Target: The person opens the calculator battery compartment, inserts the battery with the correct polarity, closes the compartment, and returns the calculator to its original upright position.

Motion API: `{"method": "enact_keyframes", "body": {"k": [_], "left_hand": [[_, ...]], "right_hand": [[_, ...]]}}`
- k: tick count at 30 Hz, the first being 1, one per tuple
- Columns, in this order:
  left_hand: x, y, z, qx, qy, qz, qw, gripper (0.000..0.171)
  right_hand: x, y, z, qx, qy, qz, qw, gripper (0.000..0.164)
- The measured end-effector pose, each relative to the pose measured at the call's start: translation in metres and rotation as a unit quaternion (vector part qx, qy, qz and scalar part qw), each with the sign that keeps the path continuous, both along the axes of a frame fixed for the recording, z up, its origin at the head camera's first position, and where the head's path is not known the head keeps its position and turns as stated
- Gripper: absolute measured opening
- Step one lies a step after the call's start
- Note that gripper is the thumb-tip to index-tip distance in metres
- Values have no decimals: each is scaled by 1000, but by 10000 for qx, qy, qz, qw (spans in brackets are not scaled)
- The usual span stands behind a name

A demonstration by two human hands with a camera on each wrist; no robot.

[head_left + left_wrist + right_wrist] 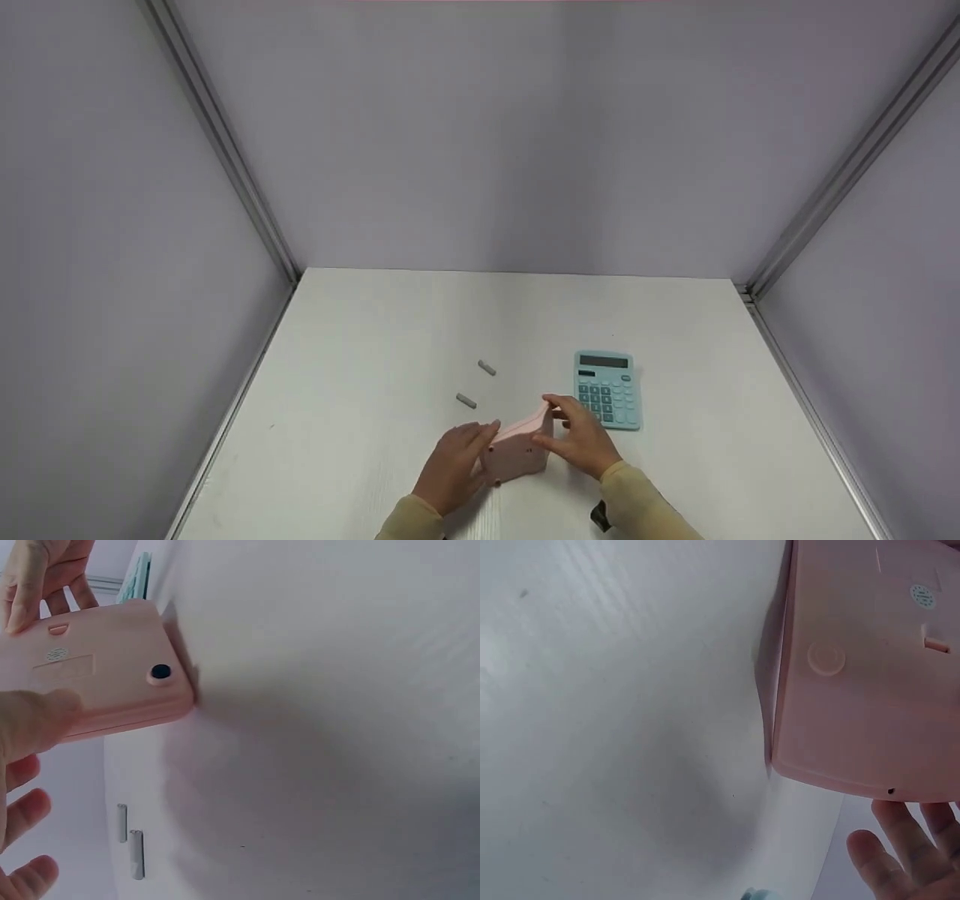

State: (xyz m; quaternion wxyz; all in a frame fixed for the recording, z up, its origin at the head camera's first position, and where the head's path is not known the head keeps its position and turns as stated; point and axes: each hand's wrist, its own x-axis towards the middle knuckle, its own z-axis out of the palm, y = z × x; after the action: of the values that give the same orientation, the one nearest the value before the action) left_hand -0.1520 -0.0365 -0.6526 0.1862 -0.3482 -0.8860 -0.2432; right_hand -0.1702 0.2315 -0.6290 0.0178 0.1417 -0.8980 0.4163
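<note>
In the head view, we find a pink calculator (pixel 517 454) at the lower centre of the frame, tipped up on its side so that its underside faces us. The left hand (pixel 454 461) grips its left end, thumb flat on the underside; in the left wrist view, some of its fingertips show at the lower left, apart from the casing. The right hand (pixel 585 442) pinches the right end, thumb on the underside and fingers (pixel 911 844) round the edge. We cannot tell whether the lower edge touches the surface (pixel 375 360) or hangs just above it.

The main risk, we judge, is a twist or slip: the casing looks smooth, and each hand has only an end, so uneven pressure could swing it out of the grip and knock a corner down. A small notch (pixel 58 629) at the upper left of the left wrist view may be a battery cover's latch; if we pry there too hard, the cover could spring off or its tab snap.

Near the centre of the head view lie 2 grey cylinders, a far battery (pixel 487 367) and a near battery (pixel 466 400) by their look; a sweep of the left hand could set them rolling. The blue calculator (pixel 608 390) sits just beside the right fingers, so a careless outward move could shove it or press its keys.
</note>
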Motion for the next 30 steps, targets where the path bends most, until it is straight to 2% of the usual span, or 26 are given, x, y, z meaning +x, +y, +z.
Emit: {"method": "enact_keyframes", "body": {"k": [7,14,20,23,30], "left_hand": [[1,2,-4,-368,487,601,9963,79],[-1,6,-12,-659,738,897,9910,80],[-3,9,-12,-1045,909,945,9858,80],[-6,11,-11,-1093,943,905,9854,80],[-10,14,-12,-1193,768,783,9868,84]], "right_hand": [[0,-1,-3,84,193,-162,9996,71],[-1,-3,-3,181,154,-376,9990,69],[0,-9,-4,296,117,-696,9971,71],[1,-14,-3,382,34,-881,9954,72],[1,-17,-1,528,-73,-992,9936,73]]}}
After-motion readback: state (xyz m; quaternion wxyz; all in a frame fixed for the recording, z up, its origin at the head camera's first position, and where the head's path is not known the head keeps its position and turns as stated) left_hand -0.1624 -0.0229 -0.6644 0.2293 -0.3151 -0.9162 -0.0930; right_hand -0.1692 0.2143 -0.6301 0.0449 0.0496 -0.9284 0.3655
